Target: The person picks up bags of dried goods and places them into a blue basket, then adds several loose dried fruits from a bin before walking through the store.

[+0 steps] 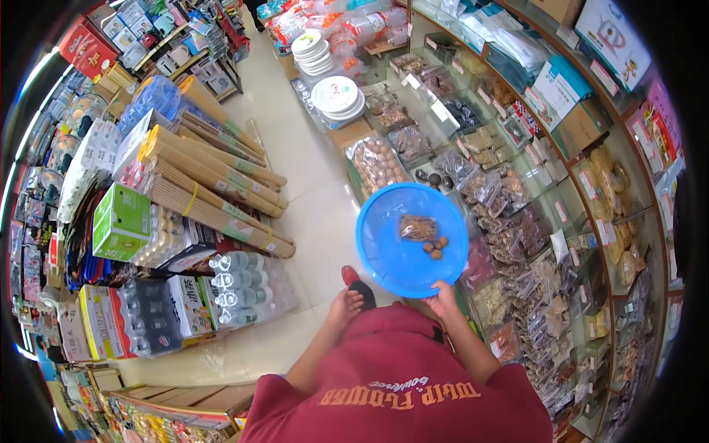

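My right hand (443, 300) grips the near rim of a round blue plastic basin (377, 262). Inside the basin lie a clear bag of brown dried sticks (418, 228) and several round brown nuts or dried fruits (436, 249). The basin is in front of me, partly over the edge of the goods display. At my left side hangs my left hand (346, 306), its fingers loosely bent and nothing visible in it. It is above the floor, near my red-and-black shoe (350, 276).
On the right, a glass-divided display (509, 214) holds bagged dried goods, with shelves behind it. Stacked white plates (337, 96) stand farther ahead. To the left are rolled bamboo mats (214, 214) and packed water bottles (247, 288). A tiled aisle (314, 214) runs between.
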Action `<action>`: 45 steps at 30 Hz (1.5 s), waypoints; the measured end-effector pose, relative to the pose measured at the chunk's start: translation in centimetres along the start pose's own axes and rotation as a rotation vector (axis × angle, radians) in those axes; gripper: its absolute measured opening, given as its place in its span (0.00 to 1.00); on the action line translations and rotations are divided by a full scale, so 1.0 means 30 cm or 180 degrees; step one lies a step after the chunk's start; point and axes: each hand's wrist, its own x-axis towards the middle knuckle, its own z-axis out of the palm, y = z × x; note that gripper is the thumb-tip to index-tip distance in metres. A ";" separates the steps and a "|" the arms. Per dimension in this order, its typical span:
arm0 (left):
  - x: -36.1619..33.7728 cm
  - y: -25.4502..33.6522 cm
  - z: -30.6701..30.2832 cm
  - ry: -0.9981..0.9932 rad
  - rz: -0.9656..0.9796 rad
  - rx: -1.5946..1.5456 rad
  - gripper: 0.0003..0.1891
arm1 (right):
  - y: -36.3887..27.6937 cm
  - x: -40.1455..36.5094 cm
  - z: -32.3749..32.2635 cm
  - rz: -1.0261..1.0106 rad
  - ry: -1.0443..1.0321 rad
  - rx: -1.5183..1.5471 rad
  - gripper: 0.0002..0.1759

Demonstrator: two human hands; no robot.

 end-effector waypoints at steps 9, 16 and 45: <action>0.141 0.486 -0.029 -0.0130 0.0914 -0.0307 0.22 | 0.031 0.202 0.416 -0.0178 -0.0473 -0.1299 0.31; 0.267 0.624 -0.291 0.0311 0.0487 -0.0363 0.21 | 0.021 0.290 0.676 -0.0373 -0.0416 0.0208 0.30; 0.912 1.930 0.190 -0.0261 0.0636 0.1409 0.22 | -0.351 1.007 1.175 -0.1520 0.0873 0.0085 0.27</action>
